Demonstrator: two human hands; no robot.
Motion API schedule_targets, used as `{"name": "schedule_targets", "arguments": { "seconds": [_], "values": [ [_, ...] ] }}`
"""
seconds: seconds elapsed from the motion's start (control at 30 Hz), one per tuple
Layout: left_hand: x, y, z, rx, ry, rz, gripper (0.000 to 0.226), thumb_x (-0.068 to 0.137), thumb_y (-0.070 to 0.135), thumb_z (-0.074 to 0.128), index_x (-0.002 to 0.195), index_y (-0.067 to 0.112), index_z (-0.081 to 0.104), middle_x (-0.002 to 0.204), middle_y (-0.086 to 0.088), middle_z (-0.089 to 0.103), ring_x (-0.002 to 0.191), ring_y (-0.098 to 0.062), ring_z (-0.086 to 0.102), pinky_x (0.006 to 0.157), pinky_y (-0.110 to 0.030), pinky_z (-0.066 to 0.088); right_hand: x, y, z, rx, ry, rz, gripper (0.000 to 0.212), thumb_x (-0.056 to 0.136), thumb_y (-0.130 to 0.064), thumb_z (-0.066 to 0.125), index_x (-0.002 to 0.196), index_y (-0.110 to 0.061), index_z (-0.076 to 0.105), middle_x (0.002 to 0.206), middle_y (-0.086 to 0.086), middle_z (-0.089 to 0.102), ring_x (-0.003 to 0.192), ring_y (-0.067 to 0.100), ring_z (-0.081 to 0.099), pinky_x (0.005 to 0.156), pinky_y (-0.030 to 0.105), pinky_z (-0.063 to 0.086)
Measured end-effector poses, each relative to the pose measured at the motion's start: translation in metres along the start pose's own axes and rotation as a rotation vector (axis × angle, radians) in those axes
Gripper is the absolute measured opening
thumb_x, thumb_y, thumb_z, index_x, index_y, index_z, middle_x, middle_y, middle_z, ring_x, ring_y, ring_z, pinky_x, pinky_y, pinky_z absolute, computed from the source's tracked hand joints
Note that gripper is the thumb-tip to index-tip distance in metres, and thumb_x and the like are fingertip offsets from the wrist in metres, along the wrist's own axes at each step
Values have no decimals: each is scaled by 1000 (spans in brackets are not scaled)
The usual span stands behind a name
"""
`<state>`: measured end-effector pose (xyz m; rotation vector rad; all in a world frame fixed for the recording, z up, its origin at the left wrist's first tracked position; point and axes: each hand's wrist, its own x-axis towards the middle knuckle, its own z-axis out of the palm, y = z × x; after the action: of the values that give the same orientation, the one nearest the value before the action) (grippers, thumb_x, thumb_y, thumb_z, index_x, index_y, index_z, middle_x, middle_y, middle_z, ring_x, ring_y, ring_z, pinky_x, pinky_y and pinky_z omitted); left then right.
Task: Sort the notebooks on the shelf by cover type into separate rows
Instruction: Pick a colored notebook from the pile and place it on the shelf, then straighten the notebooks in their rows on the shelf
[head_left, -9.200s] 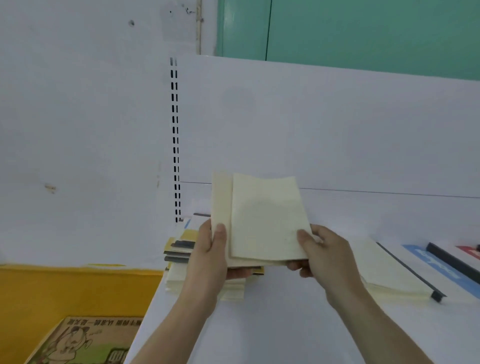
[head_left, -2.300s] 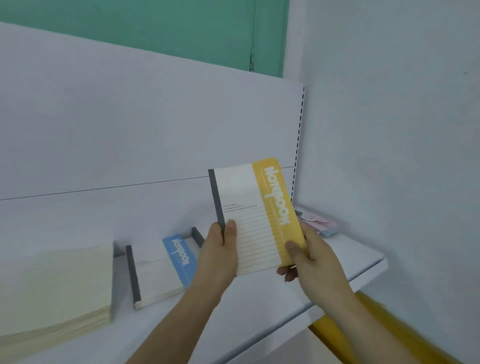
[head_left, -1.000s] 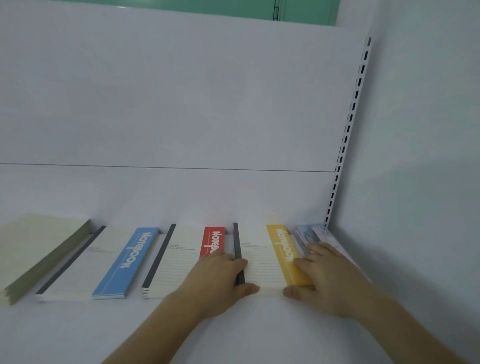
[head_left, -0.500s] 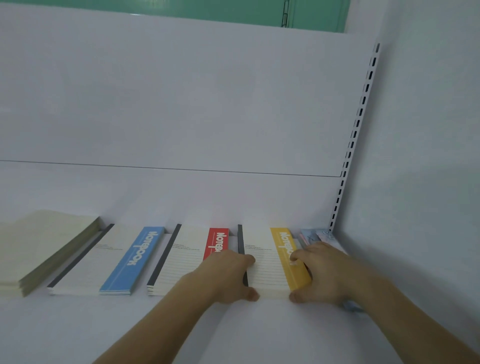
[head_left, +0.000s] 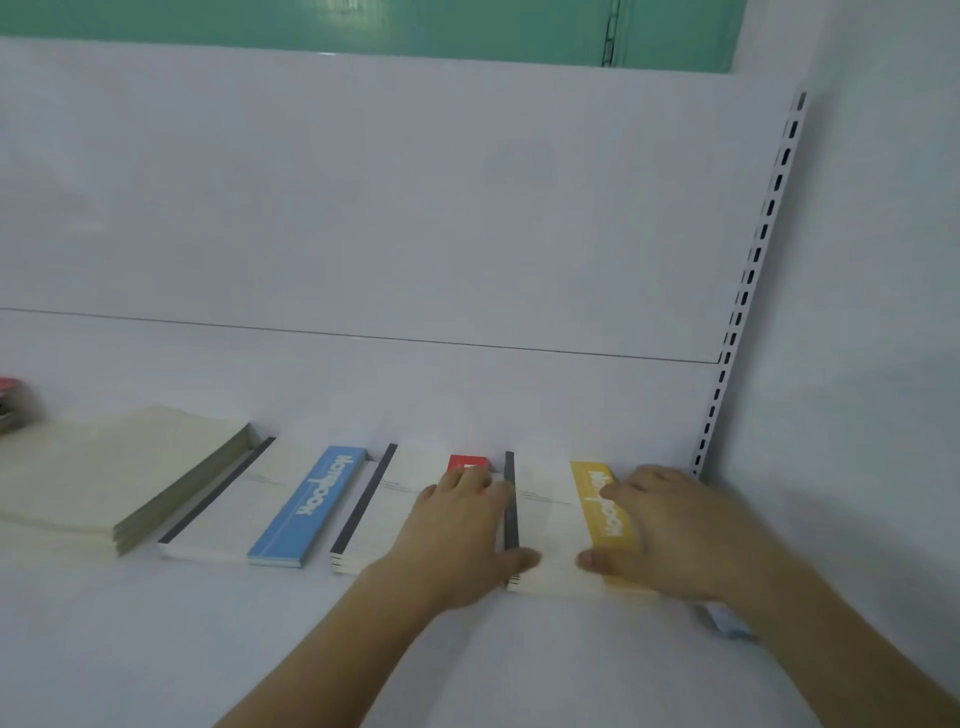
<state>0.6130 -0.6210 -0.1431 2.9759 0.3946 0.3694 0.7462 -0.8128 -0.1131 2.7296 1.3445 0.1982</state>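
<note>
The left hand lay flat, fingers spread and extended, palm down across the seam between two stacks: its fingers covered the right part of the red-banded notebook stack, while its thumb pressed the near left corner of the yellow-banded notebook stack, beside that stack's dark spine. The right hand lay likewise flat and open on the yellow band, fingers reaching toward the far edge, thumb laid along the near edge. Neither hand gripped anything; the yellow-banded stack sat on the white shelf between the two thumbs, pressed from above.

Left of the red-banded stack lay the blue-banded notebook stack, just beside it, and further left a thicker pile of plain cream notebooks. All four lay in one row along the back panel. Under the right wrist, the corner of a pale blue booklet peeked out near the slotted upright at the shelf's right end.
</note>
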Motion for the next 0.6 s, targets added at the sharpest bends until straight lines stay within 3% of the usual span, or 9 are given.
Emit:
{"name": "schedule_targets", "arguments": {
  "seconds": [0.17,0.33,0.47,0.6],
  "values": [
    [-30,-32,-16,-32,296,-132,54,99,58,39,144,28,41,150,7,40,140,-15,33,117,-33,26,6,-72,-11,116,148,-60,83,86,-76,15,155,-30,13,164,-5,10,151,14,2,120,34,9],
    [-80,-101,-36,32,433,-213,52,95,55,43,131,21,58,136,-4,58,131,-27,50,108,-43,42,22,-168,-24,221,220,-164,82,88,-74,13,156,-28,13,164,-6,7,151,13,-3,122,33,5],
    [-134,-171,-65,68,489,-302,59,94,57,36,134,20,58,136,-4,59,131,-27,50,108,-43,42,38,-252,-34,270,218,-240,90,80,-77,5,156,-29,12,164,-7,6,151,13,-3,121,32,3],
    [-195,-249,-97,130,467,-382,56,97,56,42,139,21,53,143,-1,55,137,-24,45,113,-40,35,56,-348,-46,287,234,-276,79,91,-71,17,156,-27,14,164,-6,9,151,15,0,122,34,6]
  ]
}}
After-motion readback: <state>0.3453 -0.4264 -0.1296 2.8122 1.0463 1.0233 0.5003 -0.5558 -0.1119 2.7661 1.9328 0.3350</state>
